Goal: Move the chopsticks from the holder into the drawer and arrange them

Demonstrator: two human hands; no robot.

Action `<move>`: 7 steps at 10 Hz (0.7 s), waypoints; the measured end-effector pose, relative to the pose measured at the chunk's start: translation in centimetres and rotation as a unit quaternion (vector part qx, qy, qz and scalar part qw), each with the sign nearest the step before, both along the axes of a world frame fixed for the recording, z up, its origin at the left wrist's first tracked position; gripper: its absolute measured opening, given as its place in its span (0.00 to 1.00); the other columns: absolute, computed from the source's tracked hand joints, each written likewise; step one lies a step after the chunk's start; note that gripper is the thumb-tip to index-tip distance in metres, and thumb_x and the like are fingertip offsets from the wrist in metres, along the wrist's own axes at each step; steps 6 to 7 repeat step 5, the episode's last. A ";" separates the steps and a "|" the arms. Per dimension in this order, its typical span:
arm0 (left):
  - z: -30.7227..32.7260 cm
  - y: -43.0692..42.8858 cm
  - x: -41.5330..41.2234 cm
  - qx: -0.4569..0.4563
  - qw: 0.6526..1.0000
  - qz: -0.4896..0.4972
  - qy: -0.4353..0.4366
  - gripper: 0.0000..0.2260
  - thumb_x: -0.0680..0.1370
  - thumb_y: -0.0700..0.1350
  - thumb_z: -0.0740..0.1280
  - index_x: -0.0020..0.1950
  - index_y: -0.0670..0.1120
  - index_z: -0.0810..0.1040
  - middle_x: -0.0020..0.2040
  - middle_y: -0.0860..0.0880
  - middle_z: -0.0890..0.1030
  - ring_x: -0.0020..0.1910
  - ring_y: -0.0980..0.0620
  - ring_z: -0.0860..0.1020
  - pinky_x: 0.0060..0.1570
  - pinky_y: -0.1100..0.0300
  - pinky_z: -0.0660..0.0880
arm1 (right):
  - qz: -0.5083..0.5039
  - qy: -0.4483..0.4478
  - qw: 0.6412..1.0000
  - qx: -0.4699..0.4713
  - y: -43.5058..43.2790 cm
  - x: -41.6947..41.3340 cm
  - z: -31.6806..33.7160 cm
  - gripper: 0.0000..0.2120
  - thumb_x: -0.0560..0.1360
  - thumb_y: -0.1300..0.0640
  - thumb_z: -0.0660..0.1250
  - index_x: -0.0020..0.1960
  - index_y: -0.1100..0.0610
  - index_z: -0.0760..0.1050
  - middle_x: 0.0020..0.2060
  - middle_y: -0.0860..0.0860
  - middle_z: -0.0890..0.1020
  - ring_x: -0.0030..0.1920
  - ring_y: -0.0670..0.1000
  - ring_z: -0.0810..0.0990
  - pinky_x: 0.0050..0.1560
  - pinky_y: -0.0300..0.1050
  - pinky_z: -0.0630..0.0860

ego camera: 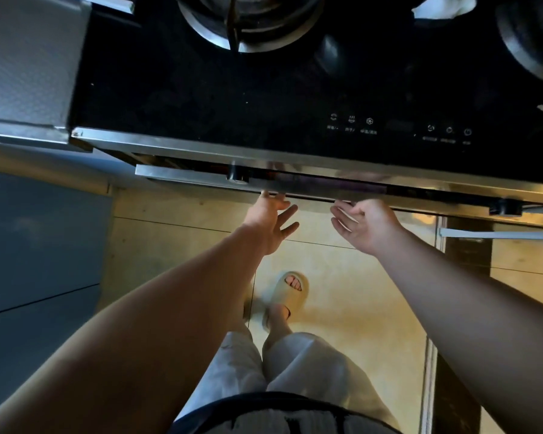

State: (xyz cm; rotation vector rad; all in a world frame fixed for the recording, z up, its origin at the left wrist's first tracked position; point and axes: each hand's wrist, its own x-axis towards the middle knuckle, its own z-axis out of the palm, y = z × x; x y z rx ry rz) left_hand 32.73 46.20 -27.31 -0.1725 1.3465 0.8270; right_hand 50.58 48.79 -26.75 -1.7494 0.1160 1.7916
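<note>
Head view, looking down the front of a cooker. The left hand (271,223) and right hand (365,228) reach side by side to the lower edge of the steel drawer front (185,178), which runs beneath the black glass cooktop (201,98). Both hands hold nothing. The left hand's fingers are spread and nearly straight, and its uppermost fingertips (265,194) touch the underside of the steel edge. The right hand's fingers are loosely curved with the palm turned inward, just below the same edge; whether it touches cannot be told. A dark knob (237,176) sits on the front to the left of the hands. A gas burner (248,23) and a row of touch controls (351,122) lie on the cooktop above. One slippered foot (290,292) stands on the tiled floor (342,277).

Neither the chopsticks nor their holder are in view, and the drawer's interior is hidden, so where they lie cannot be stated.

The step in hand is judged to be opening the drawer, so the task is at an early stage. To do it well, both sets of fingertips should hook under the edge at matching depth. The pull should be straight and level toward the body, so the front does not skew on its runners. The feet should be clear of the drawer's path.
</note>
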 end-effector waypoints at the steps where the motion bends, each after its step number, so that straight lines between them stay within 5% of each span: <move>1: -0.1 1.4 0.1 0.014 1.000 -0.003 -0.002 0.31 0.80 0.31 0.55 0.78 0.57 0.56 0.70 0.52 0.73 0.58 0.48 0.79 0.53 0.46 0.76 | 0.009 -0.002 1.000 0.012 1.4 -0.1 -0.1 0.18 0.74 0.72 0.48 0.60 0.62 0.65 0.56 0.56 0.81 0.53 0.54 0.82 0.43 0.48 0.78; 2: -0.4 2.6 0.1 0.021 1.000 -0.004 -0.005 0.31 0.80 0.31 0.54 0.78 0.57 0.58 0.69 0.52 0.74 0.59 0.48 0.78 0.53 0.46 0.75 | 0.018 -0.001 1.000 0.019 2.6 -0.2 -0.2 0.15 0.75 0.73 0.46 0.48 0.62 0.69 0.60 0.55 0.79 0.56 0.54 0.81 0.46 0.48 0.77; 3: -0.7 3.0 -0.1 0.024 0.999 -0.020 -0.006 0.27 0.82 0.34 0.54 0.77 0.55 0.60 0.68 0.51 0.75 0.59 0.48 0.79 0.51 0.47 0.77 | 0.038 -0.009 0.999 0.024 2.9 0.1 -0.2 0.17 0.74 0.73 0.46 0.48 0.60 0.71 0.63 0.55 0.78 0.57 0.54 0.80 0.49 0.48 0.77; 4: -0.5 2.3 -0.8 0.029 0.997 -0.066 0.012 0.29 0.82 0.34 0.55 0.78 0.59 0.57 0.70 0.49 0.74 0.62 0.46 0.77 0.51 0.48 0.76 | 0.071 -0.028 0.997 0.024 2.1 0.2 0.0 0.24 0.75 0.72 0.48 0.66 0.58 0.68 0.64 0.52 0.77 0.55 0.54 0.81 0.47 0.49 0.78; 5: -0.1 0.9 -1.3 0.022 0.985 -0.162 0.063 0.28 0.83 0.35 0.57 0.77 0.59 0.58 0.71 0.48 0.72 0.64 0.46 0.75 0.52 0.50 0.75 | 0.135 -0.091 0.986 0.026 1.0 -0.4 0.5 0.26 0.76 0.68 0.51 0.71 0.52 0.63 0.61 0.51 0.79 0.52 0.54 0.83 0.47 0.50 0.79; 7: -0.1 0.9 -1.3 0.022 0.985 -0.162 0.063 0.28 0.83 0.35 0.57 0.77 0.59 0.58 0.71 0.48 0.72 0.64 0.46 0.75 0.52 0.50 0.75 | 0.135 -0.091 0.986 0.026 1.0 -0.4 0.5 0.26 0.76 0.68 0.51 0.71 0.52 0.63 0.61 0.51 0.79 0.52 0.54 0.83 0.47 0.50 0.79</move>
